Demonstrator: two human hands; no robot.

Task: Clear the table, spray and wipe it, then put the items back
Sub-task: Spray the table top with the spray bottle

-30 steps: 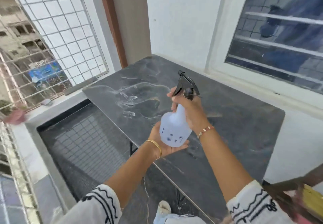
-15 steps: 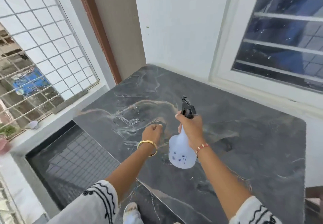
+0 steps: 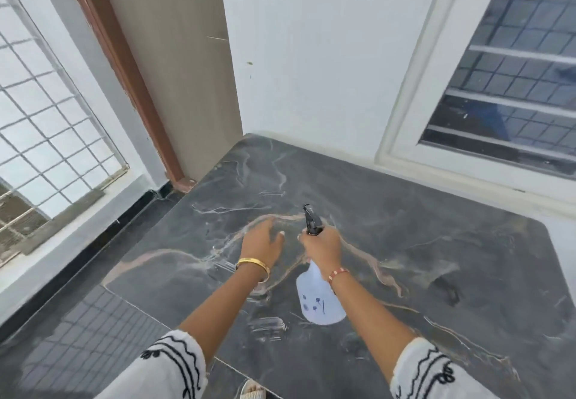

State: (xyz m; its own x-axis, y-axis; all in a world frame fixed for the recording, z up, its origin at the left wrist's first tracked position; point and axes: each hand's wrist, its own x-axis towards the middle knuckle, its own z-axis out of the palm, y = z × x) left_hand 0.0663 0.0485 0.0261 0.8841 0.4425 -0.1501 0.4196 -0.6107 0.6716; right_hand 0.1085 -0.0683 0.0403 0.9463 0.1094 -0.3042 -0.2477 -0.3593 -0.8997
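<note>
Where white walls meet, dark marble table [image 3: 436, 258], barred window [image 3: 514, 71]

The table [image 3: 436, 274] is sitting in a corner, with a wall [image 3: 311, 56] behind it and a window [image 3: 514, 71] behind its right part. Over the table the left hand [image 3: 263, 243] is hovering just left of the spray bottle [image 3: 318, 299], which the right hand [image 3: 322, 247] is gripping at the neck

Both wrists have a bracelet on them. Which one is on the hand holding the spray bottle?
The thin red-and-white beaded bracelet, on the right hand gripping the spray bottle. The plain gold bangle is on the left hand, which holds nothing.
</note>
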